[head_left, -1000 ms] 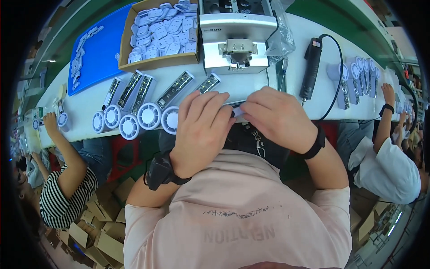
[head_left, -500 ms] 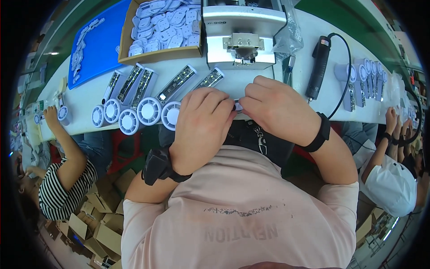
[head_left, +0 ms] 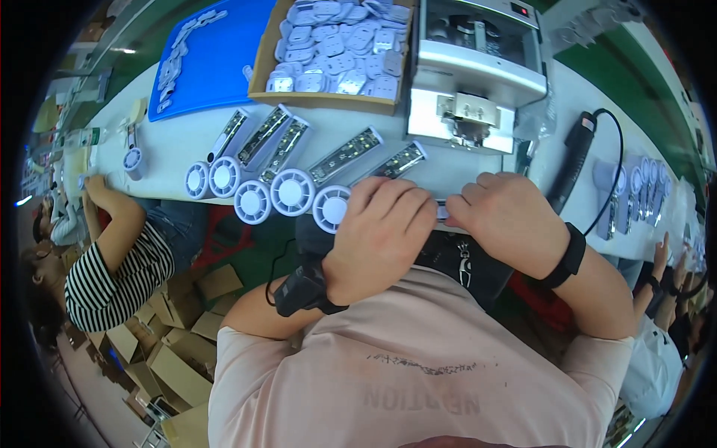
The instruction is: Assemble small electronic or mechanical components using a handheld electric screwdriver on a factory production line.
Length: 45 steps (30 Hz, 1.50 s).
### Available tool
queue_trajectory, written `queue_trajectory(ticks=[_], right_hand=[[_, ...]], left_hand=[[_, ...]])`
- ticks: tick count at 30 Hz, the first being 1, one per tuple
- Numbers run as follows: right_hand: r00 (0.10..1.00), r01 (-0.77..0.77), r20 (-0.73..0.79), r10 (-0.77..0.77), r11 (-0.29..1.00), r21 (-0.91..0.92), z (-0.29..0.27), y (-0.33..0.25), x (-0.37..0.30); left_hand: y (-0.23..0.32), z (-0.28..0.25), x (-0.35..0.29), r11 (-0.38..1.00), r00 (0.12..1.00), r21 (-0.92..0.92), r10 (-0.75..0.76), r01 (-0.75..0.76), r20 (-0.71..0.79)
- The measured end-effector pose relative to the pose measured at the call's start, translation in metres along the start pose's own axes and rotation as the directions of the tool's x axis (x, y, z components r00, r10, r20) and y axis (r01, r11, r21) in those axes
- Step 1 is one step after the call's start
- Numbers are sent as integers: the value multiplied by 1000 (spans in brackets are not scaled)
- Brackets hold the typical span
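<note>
At the table's front edge my left hand [head_left: 385,228] is closed, its back toward me and its fingertips curled out of sight. My right hand [head_left: 511,220] pinches the end of a small pale piece [head_left: 442,212] that shows in the gap between my hands. Most of this piece is hidden, so its kind is unclear; the left fingers close over its other side. Just left of my left hand lies a white handheld fan [head_left: 331,209] with a round slotted head and an exposed circuit board in its handle. Several more such fans [head_left: 292,193] lie beside it.
Behind stand a cardboard box [head_left: 321,102] of white plastic covers, a blue tray [head_left: 213,60] and a silver machine [head_left: 478,71]. A black electric screwdriver [head_left: 573,160] with a cable lies at right, near more fans [head_left: 609,179]. Co-workers sit on both sides; cartons [head_left: 179,369] cover the floor at left.
My view has swung left, so the table's things appear farther right. My hands stay close together around the small pale piece. The fans on the table lie as before.
</note>
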State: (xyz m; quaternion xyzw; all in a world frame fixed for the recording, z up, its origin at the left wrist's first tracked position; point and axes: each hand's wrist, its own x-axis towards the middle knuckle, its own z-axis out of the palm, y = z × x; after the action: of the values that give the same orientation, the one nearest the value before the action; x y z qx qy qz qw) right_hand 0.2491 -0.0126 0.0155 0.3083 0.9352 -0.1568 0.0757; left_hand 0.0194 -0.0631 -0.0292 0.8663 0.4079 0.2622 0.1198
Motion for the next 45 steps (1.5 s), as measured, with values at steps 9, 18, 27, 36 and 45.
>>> queue_trajectory(ticks=[9,18,27,36,45], right_hand=[[993,-30,-106,60,963,267,8,2,-2],[880,-70,-387,277,879,471,46,-9,-53],[902,-57,-322,287,818,572,51,12,-65],[809,-22,-494,318,857,515,80,7,-81],[899,-36,-394,190,930,367,61,15,-73]], left_hand=[[4,-12,-6,992,992,48,109,-113,65],[32,-7,9,998,995,-54,48,-43,91],[33,9,29,986,963,-25,168,-167,210],[45,29,41,995,967,19,93,-100,236],[32,27,43,986,968,44,149,-160,200]])
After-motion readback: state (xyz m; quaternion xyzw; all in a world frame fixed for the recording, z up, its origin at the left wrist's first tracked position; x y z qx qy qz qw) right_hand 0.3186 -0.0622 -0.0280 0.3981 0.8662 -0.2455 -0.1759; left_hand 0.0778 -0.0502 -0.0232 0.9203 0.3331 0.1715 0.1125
